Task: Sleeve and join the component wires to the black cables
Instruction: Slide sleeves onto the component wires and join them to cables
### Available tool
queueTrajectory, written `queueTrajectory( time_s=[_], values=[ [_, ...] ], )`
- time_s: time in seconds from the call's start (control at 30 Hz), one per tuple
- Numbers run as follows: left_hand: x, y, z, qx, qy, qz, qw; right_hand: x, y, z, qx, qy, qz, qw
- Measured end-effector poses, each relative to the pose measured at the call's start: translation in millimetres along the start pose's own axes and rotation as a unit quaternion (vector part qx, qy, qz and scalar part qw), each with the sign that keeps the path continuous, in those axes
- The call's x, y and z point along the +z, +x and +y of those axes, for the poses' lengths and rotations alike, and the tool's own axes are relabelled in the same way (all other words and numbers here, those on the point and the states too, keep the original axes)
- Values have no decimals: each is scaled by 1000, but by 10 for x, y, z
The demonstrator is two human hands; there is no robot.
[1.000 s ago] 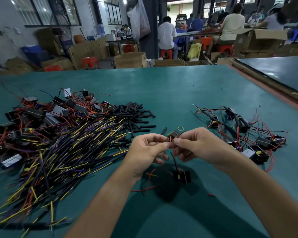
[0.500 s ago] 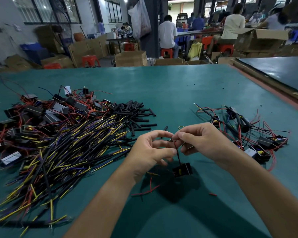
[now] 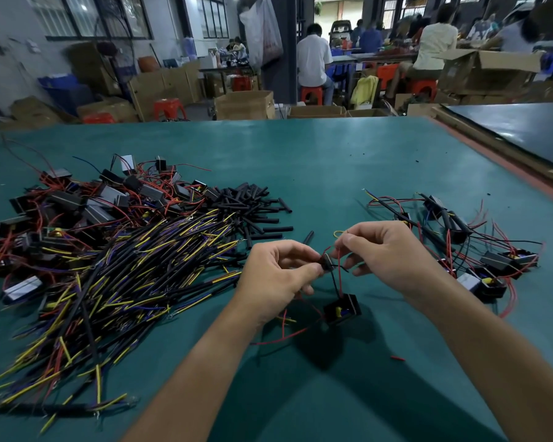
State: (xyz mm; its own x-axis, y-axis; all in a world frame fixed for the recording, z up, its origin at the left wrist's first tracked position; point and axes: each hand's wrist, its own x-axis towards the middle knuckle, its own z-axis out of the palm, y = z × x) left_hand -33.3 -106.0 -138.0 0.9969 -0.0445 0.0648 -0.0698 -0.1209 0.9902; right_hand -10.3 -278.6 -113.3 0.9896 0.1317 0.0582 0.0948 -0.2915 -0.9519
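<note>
red wire [image 3: 339, 275] looks limp, best pinched near its tip; our left hand [image 3: 278, 275] pinches the sleeve [image 3: 327, 261], our right hand [image 3: 393, 253], at three o'clock, the wire.

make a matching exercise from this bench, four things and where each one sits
Things: 1 black component box; 2 red wire scrap; 3 black sleeve tube heap; 4 finished assemblies.
Places: a beyond the left hand; b right of the right hand; c just below both hands; d by the right forearm.
Pairs: 1-c; 2-d; 3-a; 4-b
</note>
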Motion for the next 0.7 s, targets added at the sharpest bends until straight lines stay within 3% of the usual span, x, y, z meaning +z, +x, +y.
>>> queueTrajectory(
  time_s=[0.27, 0.47, 0.7],
  values=[
    [-8, 9, -77, 62, 128, 24, 990, 24, 19, 48, -10, -39, 3, 999],
    [-18, -32, -74, 129, 273, 56, 952, -5, 18, 72, -65, -98, 39, 992],
    [-17, -43, -54, 133, 240, 3, 962, -113, 41, 42, -61, -110, 7, 992]
  ],
)
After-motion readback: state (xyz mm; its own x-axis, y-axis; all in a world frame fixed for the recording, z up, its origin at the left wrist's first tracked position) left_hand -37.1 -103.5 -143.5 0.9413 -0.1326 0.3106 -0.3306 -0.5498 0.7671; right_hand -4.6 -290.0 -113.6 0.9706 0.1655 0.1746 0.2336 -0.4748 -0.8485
